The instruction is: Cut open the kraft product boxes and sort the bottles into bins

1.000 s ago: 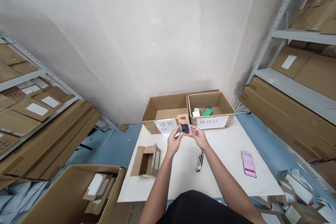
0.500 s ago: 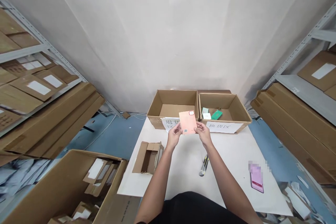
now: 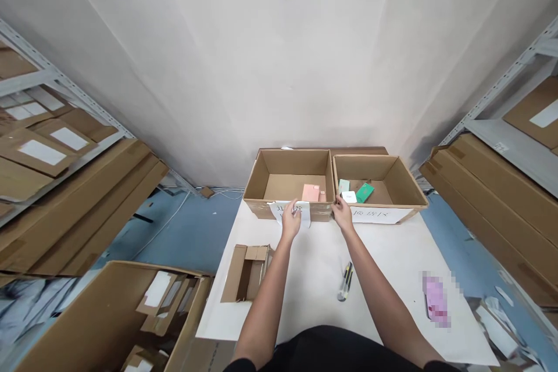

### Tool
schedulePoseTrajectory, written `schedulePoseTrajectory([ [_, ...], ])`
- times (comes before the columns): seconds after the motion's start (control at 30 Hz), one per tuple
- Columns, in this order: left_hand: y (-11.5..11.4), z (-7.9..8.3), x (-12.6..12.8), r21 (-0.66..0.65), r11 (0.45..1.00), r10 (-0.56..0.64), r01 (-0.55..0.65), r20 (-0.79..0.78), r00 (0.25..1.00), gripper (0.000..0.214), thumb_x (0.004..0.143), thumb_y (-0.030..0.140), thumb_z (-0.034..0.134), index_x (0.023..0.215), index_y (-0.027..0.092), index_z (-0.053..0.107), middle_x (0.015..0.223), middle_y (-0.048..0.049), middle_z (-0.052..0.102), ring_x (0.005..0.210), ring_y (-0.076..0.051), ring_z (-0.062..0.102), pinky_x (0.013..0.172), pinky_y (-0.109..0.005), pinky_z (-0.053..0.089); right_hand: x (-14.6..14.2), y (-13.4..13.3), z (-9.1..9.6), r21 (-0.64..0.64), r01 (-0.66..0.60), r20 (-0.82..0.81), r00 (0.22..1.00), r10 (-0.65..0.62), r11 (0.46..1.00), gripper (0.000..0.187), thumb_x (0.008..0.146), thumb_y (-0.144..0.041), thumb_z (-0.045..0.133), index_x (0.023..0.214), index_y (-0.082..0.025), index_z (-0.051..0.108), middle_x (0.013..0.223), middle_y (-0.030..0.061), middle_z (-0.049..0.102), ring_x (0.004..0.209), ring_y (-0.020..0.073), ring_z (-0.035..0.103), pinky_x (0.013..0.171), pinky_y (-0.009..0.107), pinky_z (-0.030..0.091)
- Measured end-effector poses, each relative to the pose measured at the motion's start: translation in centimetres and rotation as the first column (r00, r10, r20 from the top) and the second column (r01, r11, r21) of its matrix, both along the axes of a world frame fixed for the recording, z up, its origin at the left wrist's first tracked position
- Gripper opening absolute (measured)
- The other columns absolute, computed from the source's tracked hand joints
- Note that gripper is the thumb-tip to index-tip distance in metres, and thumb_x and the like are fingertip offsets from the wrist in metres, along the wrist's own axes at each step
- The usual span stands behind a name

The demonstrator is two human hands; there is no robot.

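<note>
Pink carton sits inside the brown cardboard box, smooth flat face toward my camera, top edge roughly parallel to the box front; the front wall hides its lower part, long axis unclear. My left hand is at the loose white paper label, right hand by the box's front corner; can't tell whether either grips.

Head-worn view, forward and down

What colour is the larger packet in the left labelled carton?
The larger packet is salmon pink, seen best in the head view.
</note>
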State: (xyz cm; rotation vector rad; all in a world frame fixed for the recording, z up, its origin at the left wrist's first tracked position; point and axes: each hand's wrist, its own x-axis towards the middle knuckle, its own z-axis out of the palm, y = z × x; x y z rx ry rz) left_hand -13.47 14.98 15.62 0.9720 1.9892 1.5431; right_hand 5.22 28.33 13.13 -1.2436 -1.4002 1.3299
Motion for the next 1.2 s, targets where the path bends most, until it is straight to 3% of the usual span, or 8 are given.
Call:
schedulePoseTrajectory([
  [0.13, -7.3, -7.6, 2.2, -0.237, 0.971, -0.010, 0.000, -0.042, 0.999, 0.045, 0.078, 0.001, 0.058, 0.114, 0.020, 0.076, 0.129, -0.0105, 0.071, 0.126, -0.025, 0.065, 0.106, -0.040, 0.054, 4.4, -6.1, -6.8, -0.025, 0.008, 0.166, 0.986, -0.004, 1.000, 0.053, 0.080, -0.041, 0.062, 0.127, -0.019, 0.072, 0.132, 0.0142, 0.072, 0.100, 0.0279, 0.074, 0.095, 0.043, 0.058],
  [0.23, -12.9, -12.0, 3.8, -0.551, 0.830, -0.147, 0.079, -0.079, 0.986, 0.044, 0.075, -0.002, 0.056, 0.109, 0.019, 0.075, 0.125, -0.0081, 0.073, 0.126, -0.022, 0.066, 0.113, -0.038, 0.048, 7.5, -10.5, -10.7, -0.129, -0.107, 0.350, 0.925, 0.146, 0.986, 0.049, 0.079, -0.032, 0.060, 0.125, -0.021, 0.074, 0.133, 0.0118, 0.071, 0.094, 0.0246, 0.075, 0.092, 0.039, 0.059],
  [0.37, -18.6, -15.7, 5.6, -0.767, 0.624, -0.254, 0.146, -0.022, 0.967, 0.040, 0.077, 0.002, 0.060, 0.112, 0.018, 0.073, 0.131, -0.0101, 0.071, 0.129, -0.021, 0.064, 0.114, -0.033, 0.045, 12.1, -14.7, -14.0, -0.195, -0.238, 0.604, 0.735, 0.308, 0.952, 0.046, 0.080, -0.020, 0.058, 0.121, -0.022, 0.078, 0.131, 0.0108, 0.070, 0.118, 0.0263, 0.069, 0.106, 0.037, 0.051],
  [0.5, -22.1, -19.0, 7.5, -0.853, 0.487, -0.291, 0.188, 0.045, 0.956, 0.045, 0.077, 0.011, 0.064, 0.121, 0.020, 0.070, 0.145, -0.0097, 0.062, 0.138, -0.023, 0.056, 0.115, -0.032, 0.042, 16.6, -17.7, -16.7, -0.279, -0.307, 0.742, 0.533, 0.407, 0.910, 0.049, 0.085, -0.018, 0.059, 0.131, -0.021, 0.076, 0.144, 0.0126, 0.062, 0.139, 0.0306, 0.055, 0.119, 0.039, 0.038],
  [0.63, -24.0, -21.5, 9.9, -0.892, 0.397, -0.326, 0.216, 0.083, 0.942, 0.052, 0.077, 0.017, 0.063, 0.129, 0.020, 0.065, 0.158, -0.0120, 0.051, 0.142, -0.028, 0.053, 0.116, -0.039, 0.042, 19.5, -20.5, -19.1, -0.362, -0.392, 0.742, 0.428, 0.516, 0.846, 0.064, 0.086, -0.019, 0.061, 0.150, -0.025, 0.063, 0.168, 0.0104, 0.040, 0.155, 0.0360, 0.034, 0.124, 0.048, 0.032],
  [0.8, -24.9, -22.5, 13.1, -0.893, 0.377, -0.399, 0.244, 0.081, 0.913, 0.059, 0.071, 0.012, 0.064, 0.130, 0.012, 0.062, 0.169, -0.0203, 0.036, 0.152, -0.039, 0.039, 0.122, -0.049, 0.034, 20.1, -22.7, -20.2, -0.354, -0.459, 0.710, 0.436, 0.553, 0.815, 0.072, 0.086, -0.015, 0.058, 0.158, -0.023, 0.054, 0.177, 0.0085, 0.023, 0.162, 0.0400, 0.016, 0.125, 0.052, 0.031],
  [0.97, -24.9, -22.1, 15.5, -0.875, 0.403, -0.436, 0.268, 0.074, 0.897, 0.067, 0.070, 0.003, 0.061, 0.137, 0.006, 0.057, 0.166, -0.0264, 0.038, 0.152, -0.035, 0.042, 0.121, -0.043, 0.037, 19.4, -23.4, -20.2, -0.289, -0.475, 0.687, 0.502, 0.525, 0.831, 0.071, 0.086, -0.014, 0.057, 0.157, -0.022, 0.055, 0.178, 0.0065, 0.019, 0.164, 0.0386, 0.008, 0.128, 0.054, 0.025],
  [1.2, -25.7, -19.4, 17.7, -0.717, 0.615, -0.490, 0.328, -0.023, 0.871, 0.082, 0.076, -0.003, 0.046, 0.155, 0.015, 0.050, 0.167, -0.0103, 0.044, 0.156, -0.020, 0.039, 0.130, -0.038, 0.032, 19.4, -23.3, -19.2, -0.214, -0.410, 0.462, 0.758, 0.462, 0.887, 0.062, 0.086, -0.026, 0.058, 0.148, -0.017, 0.064, 0.166, 0.0119, 0.046, 0.159, 0.0310, 0.033, 0.130, 0.051, 0.026],
])
